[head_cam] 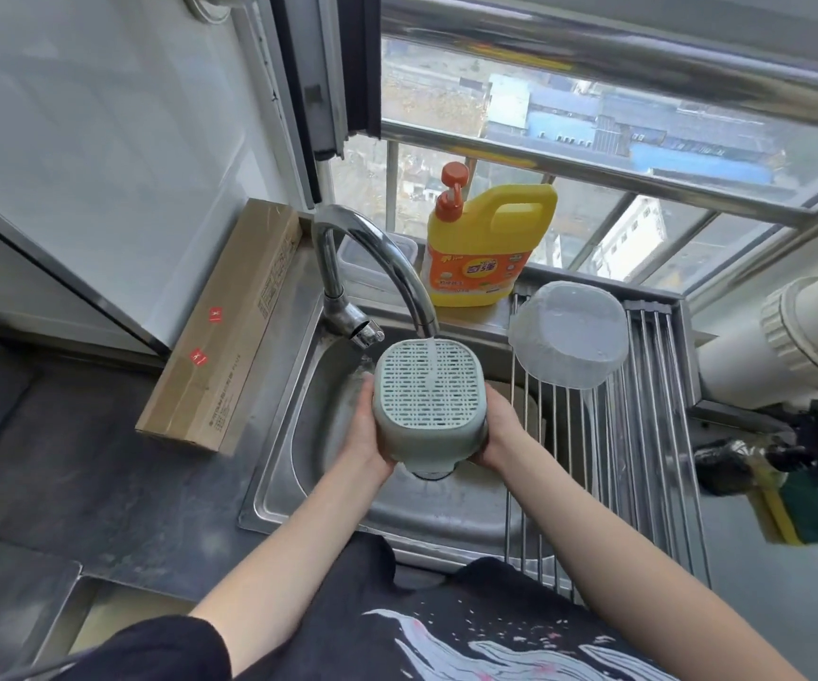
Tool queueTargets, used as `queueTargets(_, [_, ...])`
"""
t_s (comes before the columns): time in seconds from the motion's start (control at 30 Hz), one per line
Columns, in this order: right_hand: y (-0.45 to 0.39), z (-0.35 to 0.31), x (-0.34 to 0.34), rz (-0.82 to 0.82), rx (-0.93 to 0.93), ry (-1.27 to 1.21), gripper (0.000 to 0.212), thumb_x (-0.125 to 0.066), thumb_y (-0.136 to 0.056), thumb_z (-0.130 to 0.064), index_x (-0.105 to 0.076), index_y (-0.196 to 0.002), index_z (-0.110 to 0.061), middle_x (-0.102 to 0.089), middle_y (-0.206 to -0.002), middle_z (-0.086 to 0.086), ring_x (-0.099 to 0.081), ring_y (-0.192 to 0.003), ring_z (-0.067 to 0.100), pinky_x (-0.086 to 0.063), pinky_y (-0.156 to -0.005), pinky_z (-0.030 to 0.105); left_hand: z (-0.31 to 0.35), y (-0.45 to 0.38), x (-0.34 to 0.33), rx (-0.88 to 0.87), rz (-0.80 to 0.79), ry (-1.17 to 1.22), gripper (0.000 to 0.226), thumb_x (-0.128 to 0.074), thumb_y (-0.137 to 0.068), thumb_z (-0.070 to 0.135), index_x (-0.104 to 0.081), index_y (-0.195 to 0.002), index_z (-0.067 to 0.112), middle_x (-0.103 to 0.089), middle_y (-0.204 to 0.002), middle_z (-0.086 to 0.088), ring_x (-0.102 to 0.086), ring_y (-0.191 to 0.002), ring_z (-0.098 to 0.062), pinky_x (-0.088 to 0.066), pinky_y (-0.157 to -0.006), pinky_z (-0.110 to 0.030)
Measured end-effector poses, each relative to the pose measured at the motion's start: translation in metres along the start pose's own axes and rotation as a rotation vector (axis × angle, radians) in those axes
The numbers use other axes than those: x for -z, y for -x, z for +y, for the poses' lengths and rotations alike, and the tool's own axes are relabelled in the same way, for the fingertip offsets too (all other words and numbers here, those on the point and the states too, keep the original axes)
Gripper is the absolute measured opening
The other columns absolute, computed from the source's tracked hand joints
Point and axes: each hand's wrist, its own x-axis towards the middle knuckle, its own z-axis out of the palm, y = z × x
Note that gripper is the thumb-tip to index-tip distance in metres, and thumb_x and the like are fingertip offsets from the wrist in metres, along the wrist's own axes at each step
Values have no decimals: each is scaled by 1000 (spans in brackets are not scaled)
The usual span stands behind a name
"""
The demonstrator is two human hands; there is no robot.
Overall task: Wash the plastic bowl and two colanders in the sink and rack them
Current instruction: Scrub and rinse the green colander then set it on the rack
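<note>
**Head view: one colander under the tap, bowl already racked**

I am holding a pale green colander [429,403] upside down over the sink [298,464], its slotted base turned up into the stream falling from the faucet [372,267]. My left hand [365,430] grips its left wall and my right hand [497,430] its right wall, the fingers of both curled under and clamped on the rim, most of them hidden behind the body.

To the right, the translucent plastic bowl [569,334] lies mouth down on the roll-up rack [642,435] that spans the sink's right side, so I judge that piece washed and racked. The colander in my grip is mid-rinse and not yet on the rack. I cannot see a second colander anywhere in the frame; it may be nested inside the first, but I cannot tell.

A yellow detergent bottle [485,253] stands on the ledge behind the faucet, a cardboard box [230,326] lies along the left edge, and a green sponge [810,516] rests on the table at far right.
</note>
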Motion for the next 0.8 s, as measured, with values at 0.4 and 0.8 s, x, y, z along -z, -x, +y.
queueTargets(0.4, [32,5,-25,150,746,811,54,-48,-92,-49,-35,-139,-25,-37,-137,11,-45,-122,26,-36,-100,36,10,-7,-14,-343,330,-327,31,-61,-88,40,-62,-71,13,-68,-87,-8,-61,-83,-21,-53,-78,-38])
queueTargets(0.8, [6,1,-8,141,305,210,23,-40,-102,-20,-61,-102,-12,-66,-103,12,-62,-92,27,-51,-83,37,8,28,-30,-190,-201,-530,35,-35,-102,32,-66,-93,20,-73,-87,4,-68,-78,-9,-54,-67,-20])
